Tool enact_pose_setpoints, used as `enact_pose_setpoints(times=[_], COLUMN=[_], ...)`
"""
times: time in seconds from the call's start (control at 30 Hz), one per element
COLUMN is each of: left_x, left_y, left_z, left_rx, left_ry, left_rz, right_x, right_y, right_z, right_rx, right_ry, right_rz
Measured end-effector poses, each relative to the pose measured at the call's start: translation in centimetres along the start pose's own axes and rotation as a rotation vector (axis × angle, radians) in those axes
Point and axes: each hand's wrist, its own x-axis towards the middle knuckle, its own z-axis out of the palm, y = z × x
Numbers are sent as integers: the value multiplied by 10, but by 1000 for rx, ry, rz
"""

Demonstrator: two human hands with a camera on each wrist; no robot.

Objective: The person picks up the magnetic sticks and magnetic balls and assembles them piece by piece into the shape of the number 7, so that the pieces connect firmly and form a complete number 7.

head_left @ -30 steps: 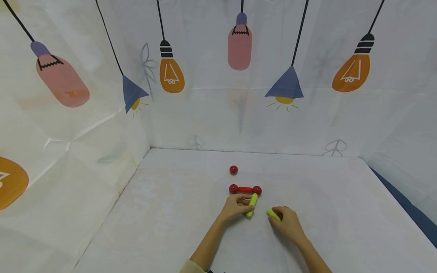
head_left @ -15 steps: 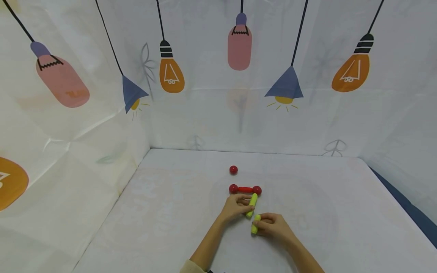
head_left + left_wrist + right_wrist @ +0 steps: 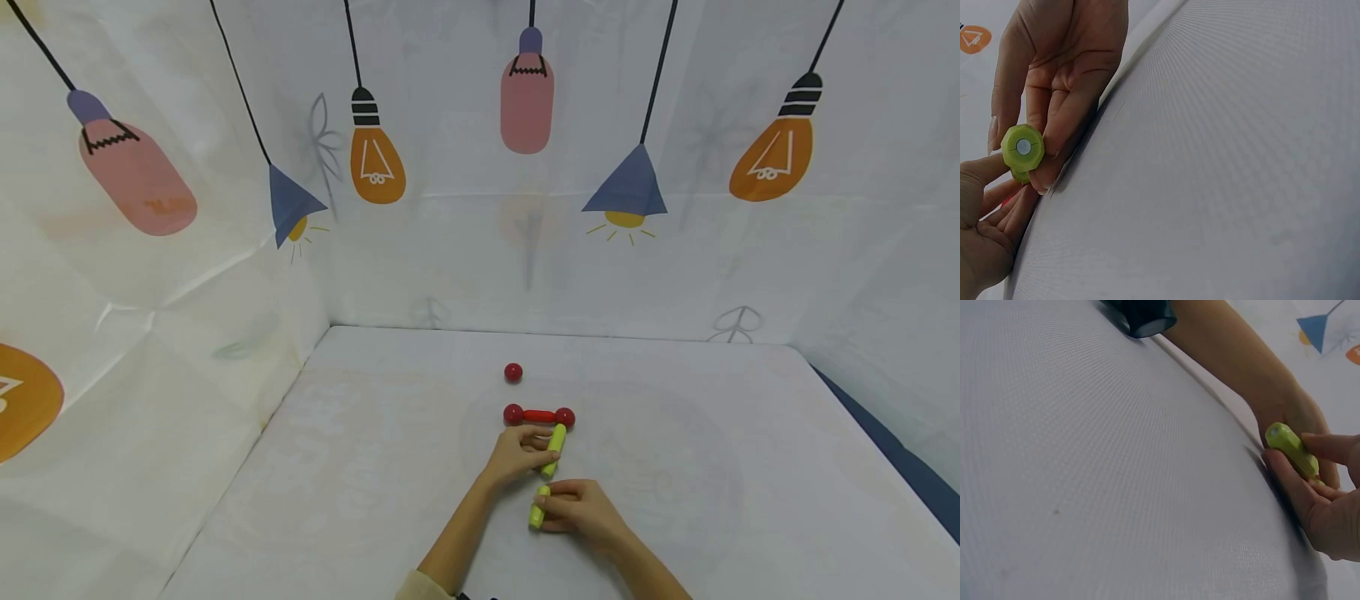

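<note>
My left hand (image 3: 517, 450) pinches a yellow-green magnetic stick (image 3: 557, 440) whose far end is at the right red ball (image 3: 565, 417). That ball, a red stick (image 3: 539, 417) and a left red ball (image 3: 513, 414) form one straight row. Just nearer to me, my right hand (image 3: 581, 508) holds a second yellow-green stick (image 3: 537, 517) between thumb and fingers, slanted much like the first. In the left wrist view, this second stick (image 3: 1022, 147) shows its faceted end with a silvery disc; the first is mostly hidden behind it. In the right wrist view, its near end tilts up.
A single red ball (image 3: 513, 372) lies farther back on the white tabletop (image 3: 405, 383). White sheets printed with lamps (image 3: 450, 250) stand behind and at the sides. A dark band (image 3: 1147, 319) sits on the left forearm.
My right hand has swung left and toward me with its stick, turning it to slant in line below the left hand's stick. The left hand, red balls and red stick stay put.
</note>
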Motion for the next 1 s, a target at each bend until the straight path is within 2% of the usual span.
enact_pose_setpoints(times=[1.0], left_x=[0], left_y=[-1], left_z=[-1], left_rx=[0], left_ry=[1], left_rz=[0], right_x=[8], right_y=[-1], right_z=[11], right_rx=[88], right_ry=[74], right_rz=[10])
